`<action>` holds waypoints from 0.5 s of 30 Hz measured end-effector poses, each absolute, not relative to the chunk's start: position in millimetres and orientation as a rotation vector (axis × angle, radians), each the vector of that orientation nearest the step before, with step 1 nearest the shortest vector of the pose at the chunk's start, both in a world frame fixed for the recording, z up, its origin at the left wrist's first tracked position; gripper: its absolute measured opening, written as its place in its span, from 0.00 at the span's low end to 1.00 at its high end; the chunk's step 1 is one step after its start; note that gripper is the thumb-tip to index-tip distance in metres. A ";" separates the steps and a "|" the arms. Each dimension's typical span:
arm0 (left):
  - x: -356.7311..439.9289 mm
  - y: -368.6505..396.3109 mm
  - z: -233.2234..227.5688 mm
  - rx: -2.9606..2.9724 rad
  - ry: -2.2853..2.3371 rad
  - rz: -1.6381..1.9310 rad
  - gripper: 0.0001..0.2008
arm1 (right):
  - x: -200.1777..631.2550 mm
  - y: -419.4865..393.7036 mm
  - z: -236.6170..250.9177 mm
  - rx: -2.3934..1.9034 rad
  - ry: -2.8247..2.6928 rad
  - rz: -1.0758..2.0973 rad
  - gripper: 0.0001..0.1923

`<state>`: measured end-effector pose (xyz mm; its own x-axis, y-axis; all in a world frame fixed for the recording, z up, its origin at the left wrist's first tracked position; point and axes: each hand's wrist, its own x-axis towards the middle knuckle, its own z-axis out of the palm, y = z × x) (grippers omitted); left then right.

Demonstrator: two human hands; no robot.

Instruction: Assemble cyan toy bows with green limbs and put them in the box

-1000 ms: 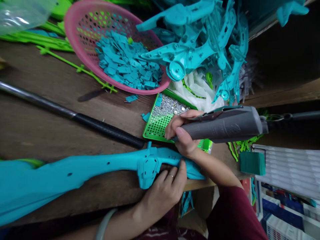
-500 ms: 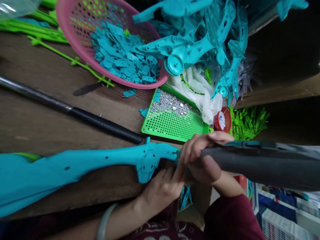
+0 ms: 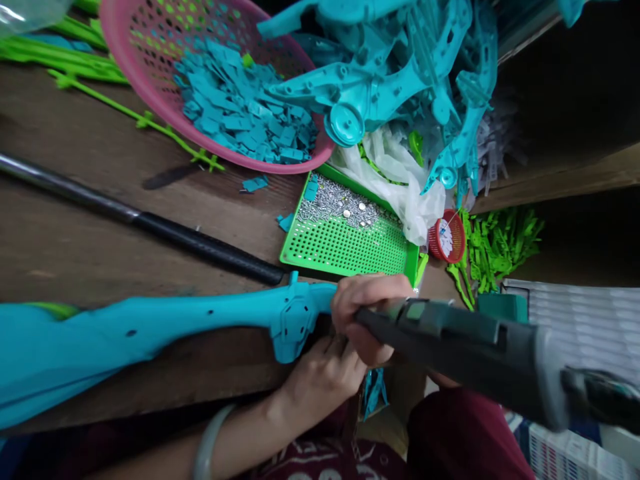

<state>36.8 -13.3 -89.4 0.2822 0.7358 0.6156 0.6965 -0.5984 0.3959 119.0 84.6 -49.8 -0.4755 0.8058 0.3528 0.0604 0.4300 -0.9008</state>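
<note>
A long bright-blue plastic toy gun body [image 3: 190, 323] lies along the front edge of the bench. Around the dark grey electric screwdriver [image 3: 465, 353], near its front end, my right hand [image 3: 367, 313] is closed. The tool's rear points to the lower right; its tip is hidden behind my fingers at the toy's right end. My left hand [image 3: 323, 373], a pale bangle on its wrist, is curled against that same end, just below my right hand. Its fingertips are partly covered, and it appears to steady the toy.
Behind my hands sits a green perforated tray [image 3: 345, 253] with many small screws. A pink basket [image 3: 215, 143] holds small blue pieces; blue shells [image 3: 390, 87] are heaped beside it. A black-handled metal rod [image 3: 210, 247] lies left. A small red basket [image 3: 457, 240] stands right.
The screwdriver has swung so its rear end now points lower and nearer to me. My right hand has shifted left along with it. My left hand stays at the toy's end.
</note>
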 end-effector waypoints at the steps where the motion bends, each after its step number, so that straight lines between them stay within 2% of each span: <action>1: 36.6 -13.3 -89.9 2.471 1.380 1.253 0.12 | 118.4 87.4 -46.9 -0.616 -1.845 1.113 0.09; 3: 36.0 -13.2 -90.2 2.475 1.389 1.256 0.12 | 117.4 96.7 -38.8 -0.429 -1.857 1.164 0.09; 5: 35.0 -12.8 -89.9 2.534 1.410 1.167 0.11 | 115.9 110.1 -32.3 -0.430 -1.798 1.190 0.12; 7: 33.9 -12.4 -89.8 2.629 1.415 1.042 0.17 | 112.9 124.8 -32.7 -0.493 -1.644 1.101 0.14; 10: 32.7 -12.0 -91.4 2.702 1.398 0.976 0.20 | 107.5 141.3 -46.6 -0.584 -1.518 1.029 0.15; 15: 31.0 -11.1 -93.9 2.681 1.378 0.994 0.20 | 110.5 144.8 -72.4 -0.669 -1.631 1.147 0.16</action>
<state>31.0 -11.1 -93.9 0.4269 0.7229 0.5432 0.7433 -0.6227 0.2446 110.5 144.8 -72.4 -0.3550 0.8419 0.4065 -0.0975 0.3991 -0.9117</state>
